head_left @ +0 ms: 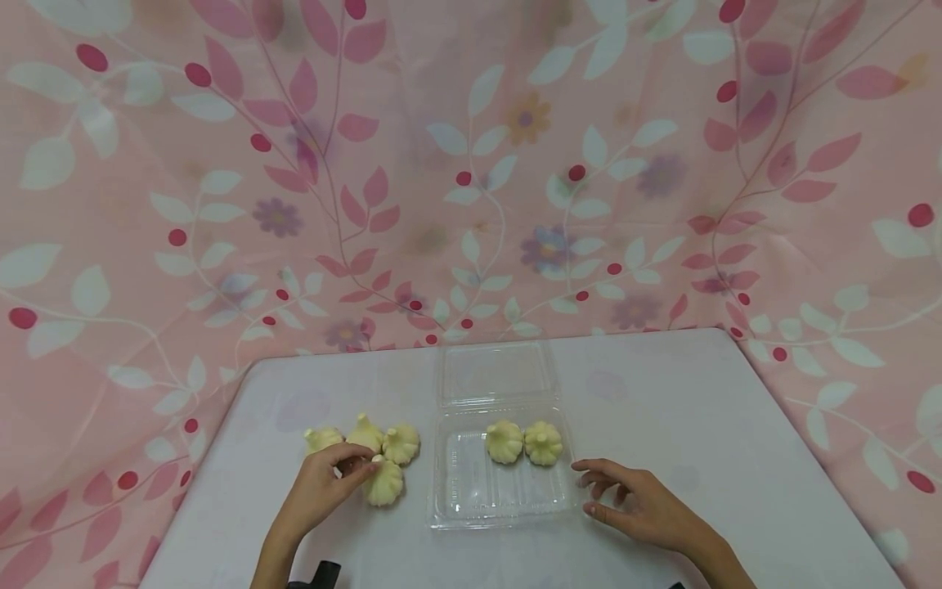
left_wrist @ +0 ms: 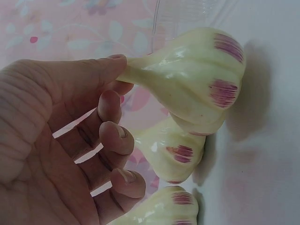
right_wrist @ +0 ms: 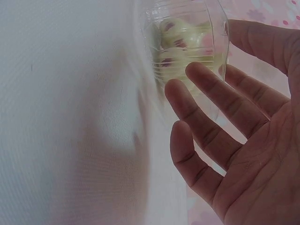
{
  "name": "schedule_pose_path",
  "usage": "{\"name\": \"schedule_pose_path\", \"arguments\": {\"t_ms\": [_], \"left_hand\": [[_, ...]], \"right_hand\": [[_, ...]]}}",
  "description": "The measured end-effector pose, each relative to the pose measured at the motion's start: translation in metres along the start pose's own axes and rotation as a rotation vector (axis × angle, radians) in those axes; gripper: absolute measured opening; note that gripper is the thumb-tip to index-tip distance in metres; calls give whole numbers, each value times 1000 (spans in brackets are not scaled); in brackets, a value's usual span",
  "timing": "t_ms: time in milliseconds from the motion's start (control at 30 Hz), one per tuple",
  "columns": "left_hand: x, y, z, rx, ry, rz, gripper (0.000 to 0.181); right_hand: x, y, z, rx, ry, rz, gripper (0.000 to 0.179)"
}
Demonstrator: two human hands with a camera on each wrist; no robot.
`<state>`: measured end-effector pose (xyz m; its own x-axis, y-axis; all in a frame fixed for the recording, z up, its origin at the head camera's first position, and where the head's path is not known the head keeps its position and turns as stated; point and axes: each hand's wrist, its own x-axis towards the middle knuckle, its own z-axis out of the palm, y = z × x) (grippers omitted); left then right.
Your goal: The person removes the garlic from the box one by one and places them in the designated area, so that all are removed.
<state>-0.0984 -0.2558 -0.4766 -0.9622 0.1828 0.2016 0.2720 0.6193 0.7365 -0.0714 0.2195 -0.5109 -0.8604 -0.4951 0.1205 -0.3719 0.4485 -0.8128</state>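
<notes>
Pinches one garlic bulb by its stem with the left hand, presumably for the easy grip, left of the clear container and near three loose bulbs. Rests the right hand unladen, fingers apart, beside the container, perhaps for steadying. Inside: two bulbs, side by side, rear right; lid folded back.

Left hand pinches neck of purple-streaked garlic bulb. Second bulb and third bulb, cut by frame, beside it. White tabletop, clear plastic container, pink leaf-patterned cloth behind.
</notes>
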Motion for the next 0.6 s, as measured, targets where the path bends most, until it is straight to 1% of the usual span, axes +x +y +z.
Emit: {"name": "schedule_pose_path", "arguments": {"t_ms": [400, 600], "left_hand": [[1, -1, 6, 27, 9, -48, 15], [2, -2, 8, 2, 1, -92, 14]], "right_hand": [[0, 0, 0, 1, 2, -12, 45], [-1, 2, 1, 11, -2, -14, 45]]}}
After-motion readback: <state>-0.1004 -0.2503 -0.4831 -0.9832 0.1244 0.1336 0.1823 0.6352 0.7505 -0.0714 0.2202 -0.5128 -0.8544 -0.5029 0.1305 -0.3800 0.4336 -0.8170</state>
